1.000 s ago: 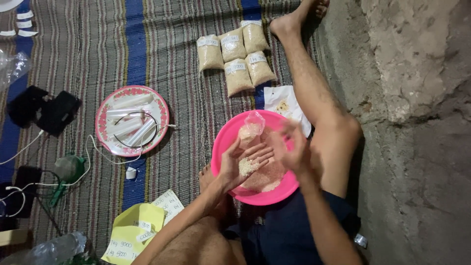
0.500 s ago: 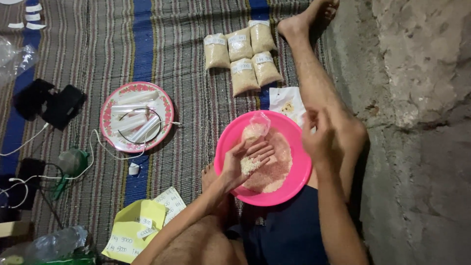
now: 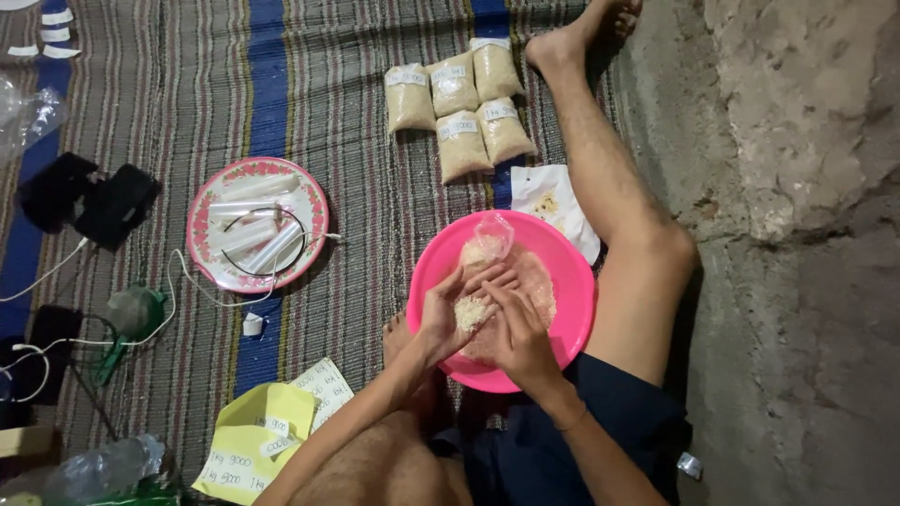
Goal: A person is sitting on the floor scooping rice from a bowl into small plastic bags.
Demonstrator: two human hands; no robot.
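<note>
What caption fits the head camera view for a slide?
Left hand cups rice grains over a pink basin, right hand touching them; five filled bags lie on the striped mat.

I have just one view, from the camera on the person's head. It looks almost straight down past the knees onto a striped mat [image 3: 328,112], from sitting height. The pink basin [image 3: 572,290] and both hands, left hand [image 3: 448,319] and right hand [image 3: 520,342], sit close below, slightly right of centre. The frame's top faces away from the body; a rough wall [image 3: 806,141] fills the right side.
</note>
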